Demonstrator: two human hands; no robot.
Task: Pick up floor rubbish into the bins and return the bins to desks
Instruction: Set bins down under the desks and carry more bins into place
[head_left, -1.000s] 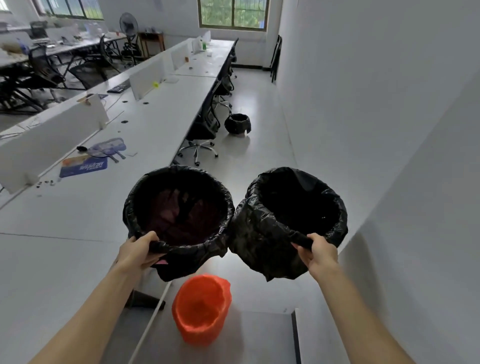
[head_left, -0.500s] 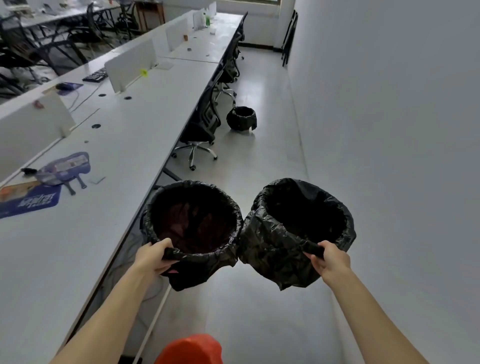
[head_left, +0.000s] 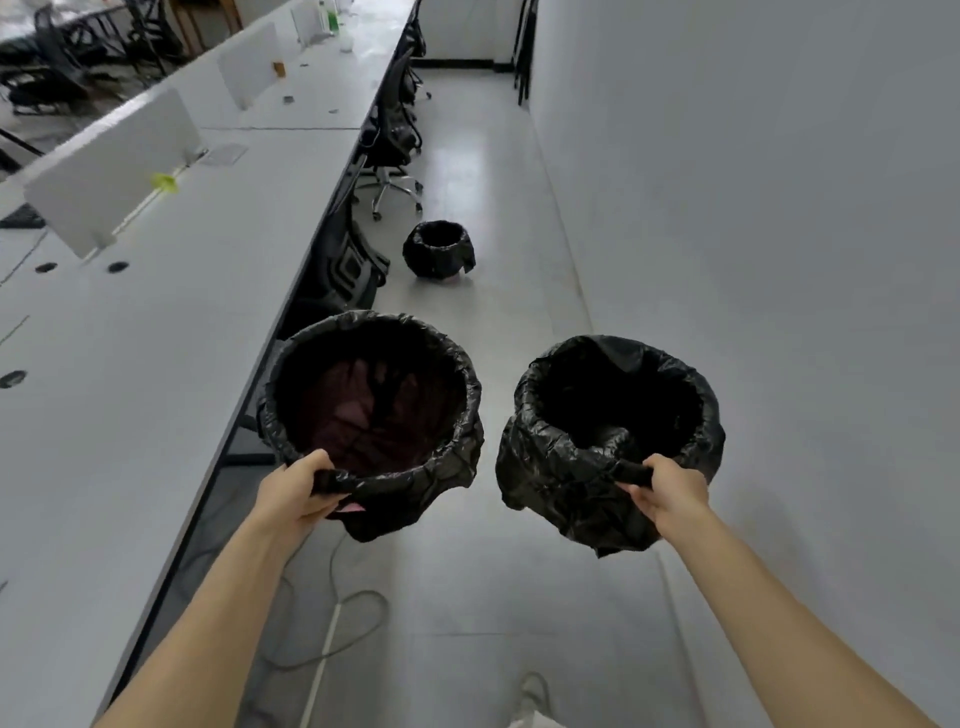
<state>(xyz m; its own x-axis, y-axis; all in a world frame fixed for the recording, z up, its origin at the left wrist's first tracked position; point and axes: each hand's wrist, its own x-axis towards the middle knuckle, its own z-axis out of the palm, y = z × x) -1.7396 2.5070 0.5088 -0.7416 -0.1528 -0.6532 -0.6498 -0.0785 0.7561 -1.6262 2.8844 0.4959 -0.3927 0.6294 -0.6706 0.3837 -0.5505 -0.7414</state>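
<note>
White desk (head_left: 156, 364) fills the left of the frame, with low white dividers (head_left: 114, 166) standing along it toward the upper left. At lower centre-left, the left hand (head_left: 296, 499) clamps the near rim of the left bin (head_left: 470, 447), its fingers curled tight round the bunched black liner. That bin hangs off the floor (head_left: 493, 597) just beside the desk edge, its mouth facing up and something dark reddish showing inside. A grey cable (head_left: 358, 618) loops on the floor below it. Up the aisle, at upper centre, a third bin (head_left: 439, 249) in a black liner sits on the floor near an office chair (head_left: 389, 140) pushed to the desk. Right of centre, the right bin (head_left: 550, 483) is held up too, apart from the left one, its liner loose and crumpled. The right hand (head_left: 670, 499) grips its near rim, fingers wrapped round the plastic, with the bin lying beyond the knuckles. Plain white wall (head_left: 779, 208) covers the right side.
</note>
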